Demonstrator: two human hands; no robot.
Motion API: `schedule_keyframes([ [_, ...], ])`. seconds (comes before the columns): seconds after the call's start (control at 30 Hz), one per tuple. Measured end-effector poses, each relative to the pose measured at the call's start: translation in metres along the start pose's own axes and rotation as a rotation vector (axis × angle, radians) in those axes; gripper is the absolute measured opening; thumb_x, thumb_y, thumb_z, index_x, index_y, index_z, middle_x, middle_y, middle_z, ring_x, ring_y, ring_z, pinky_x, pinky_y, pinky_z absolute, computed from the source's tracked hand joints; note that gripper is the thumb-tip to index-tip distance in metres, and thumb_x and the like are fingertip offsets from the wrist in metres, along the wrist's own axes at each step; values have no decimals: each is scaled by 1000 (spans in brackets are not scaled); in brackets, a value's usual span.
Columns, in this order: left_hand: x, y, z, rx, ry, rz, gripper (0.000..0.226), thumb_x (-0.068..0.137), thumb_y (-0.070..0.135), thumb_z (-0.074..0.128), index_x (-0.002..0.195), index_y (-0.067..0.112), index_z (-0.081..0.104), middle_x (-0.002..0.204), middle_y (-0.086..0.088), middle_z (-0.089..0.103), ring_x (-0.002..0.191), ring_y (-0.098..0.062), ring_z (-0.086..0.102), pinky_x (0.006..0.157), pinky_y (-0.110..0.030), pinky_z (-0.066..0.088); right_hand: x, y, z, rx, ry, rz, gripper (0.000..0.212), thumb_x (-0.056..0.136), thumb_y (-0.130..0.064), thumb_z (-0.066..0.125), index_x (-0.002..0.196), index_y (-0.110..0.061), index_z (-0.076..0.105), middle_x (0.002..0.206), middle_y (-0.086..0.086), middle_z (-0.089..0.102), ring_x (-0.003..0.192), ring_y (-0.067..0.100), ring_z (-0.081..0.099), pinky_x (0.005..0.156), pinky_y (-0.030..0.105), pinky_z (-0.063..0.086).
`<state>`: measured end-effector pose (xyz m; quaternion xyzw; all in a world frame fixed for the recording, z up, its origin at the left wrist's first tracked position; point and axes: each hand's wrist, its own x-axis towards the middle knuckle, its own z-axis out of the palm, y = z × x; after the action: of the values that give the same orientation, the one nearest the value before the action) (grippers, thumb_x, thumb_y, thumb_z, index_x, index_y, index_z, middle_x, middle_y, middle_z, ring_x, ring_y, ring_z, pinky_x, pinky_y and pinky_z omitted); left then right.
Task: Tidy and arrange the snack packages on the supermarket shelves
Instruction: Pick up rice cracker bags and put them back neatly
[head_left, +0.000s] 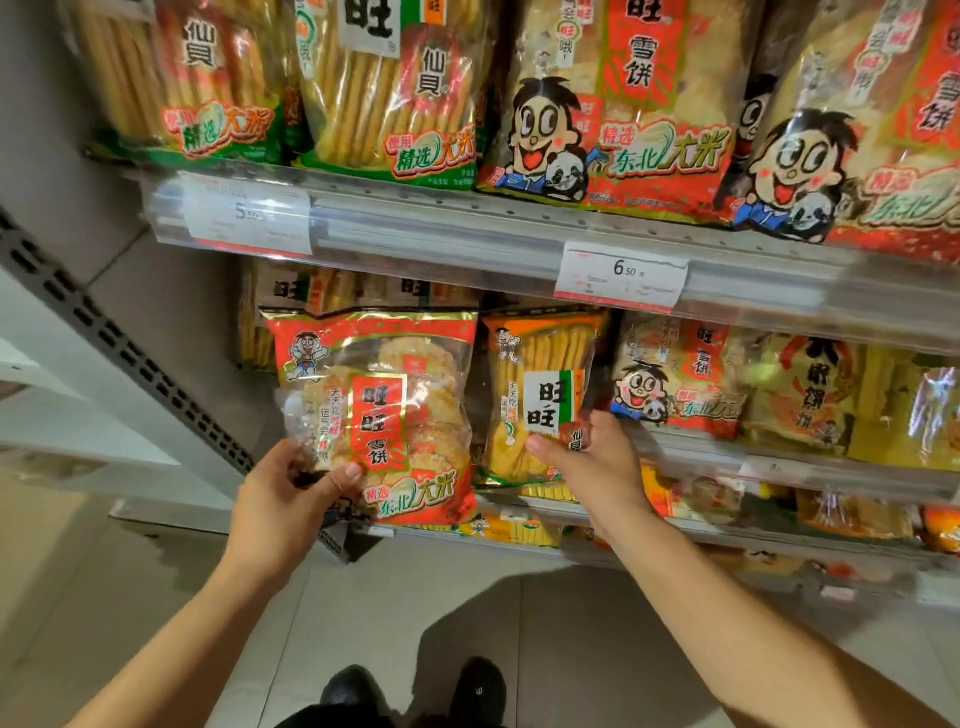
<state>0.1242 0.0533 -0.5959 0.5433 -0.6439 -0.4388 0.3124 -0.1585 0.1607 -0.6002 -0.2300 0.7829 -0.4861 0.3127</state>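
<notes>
My left hand (291, 493) grips the lower left corner of a red rice-cracker bag (384, 410), held upright in front of the middle shelf's left end. To its right stands a yellow senbei bag (540, 395) with a green-and-white label; my right hand (587, 462) holds its lower right part, thumb pressed on the front. Both bags sit side by side and nearly touch. More senbei bags (332, 291) stand behind the red bag, partly hidden.
The upper shelf (467, 228) carries large senbei bags (384, 88) and red rice-cracker bags (618, 98), with price tags (621, 278) on its rail. Further red and yellow snack bags (680, 384) fill the middle shelf to the right. A grey perforated upright (119, 348) stands at left. Below is tiled floor.
</notes>
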Motion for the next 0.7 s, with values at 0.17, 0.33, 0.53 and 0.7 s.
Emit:
schedule_keyframes([
  [0.17,-18,-38,-29,-1,10,-70,29,72,23,84,93,21,63,70,23,68,66,9,63,51,-11,45,-10,-7,22,-48,-2,9,44,65,-31,88,98,-25,60,93,-13,72,88,5,67,70,27,51],
  [0.33,-19,-64,-58,-13,-17,-130,36,69,21,87,96,24,62,78,14,67,71,6,65,49,-10,47,-10,-41,60,-22,-3,-18,48,66,-24,88,100,-17,55,98,-2,72,91,15,68,83,42,55],
  [0.53,-1,-73,-86,39,-97,-66,36,68,25,87,89,33,59,82,38,64,75,12,63,51,-11,47,-6,-99,112,-38,80,-145,47,71,-20,86,105,-6,57,88,-4,70,63,-10,62,46,4,40],
  [0.7,11,-80,-98,-6,-159,-94,37,67,28,88,91,33,60,84,12,72,75,0,67,68,-33,57,-2,-119,144,-88,77,-161,58,70,-22,87,113,-10,50,103,-1,69,88,10,66,61,14,47],
])
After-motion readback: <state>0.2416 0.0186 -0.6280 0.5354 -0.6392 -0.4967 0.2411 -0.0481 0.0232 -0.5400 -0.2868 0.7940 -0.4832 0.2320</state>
